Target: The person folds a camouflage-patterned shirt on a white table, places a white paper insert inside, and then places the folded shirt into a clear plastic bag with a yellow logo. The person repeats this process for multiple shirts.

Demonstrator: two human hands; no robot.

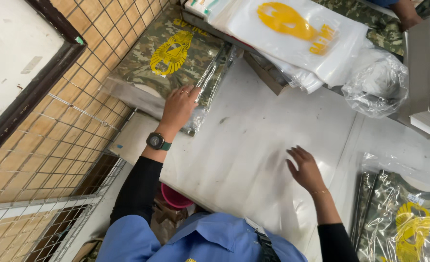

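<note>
View from above a white packing table (254, 121). The left hand (178, 104), at about 11 o'clock from the frame centre, lies palm down with fingers spread on a stack of bagged camouflage shirts (169, 60); it presses flat and does not grasp. The top shirt is folded, sealed in clear plastic and printed with a yellow emblem. A dark wristwatch with a green strap (157, 141) sits on the left wrist, above a black sleeve.

The right hand (305, 167), at about 4 o'clock from centre, is open with fingers extended and rests on a flat, empty clear plastic bag (273, 194) that lies on the table in front of the person; whether the fingertips pinch the film cannot be told. A thin bracelet circles that wrist.

At 5 o'clock, near the frame's lower right corner, lies a second pile of bagged camouflage shirts (404, 223), well apart from the first. At 1 o'clock, a white bag with a yellow emblem (297, 29) tops a heap of empty bags, with crumpled clear plastic (375, 82) just beside it. At 9 o'clock stands a wire mesh panel (55, 145). Another person's forearm (406, 12) enters at the top right edge.
</note>
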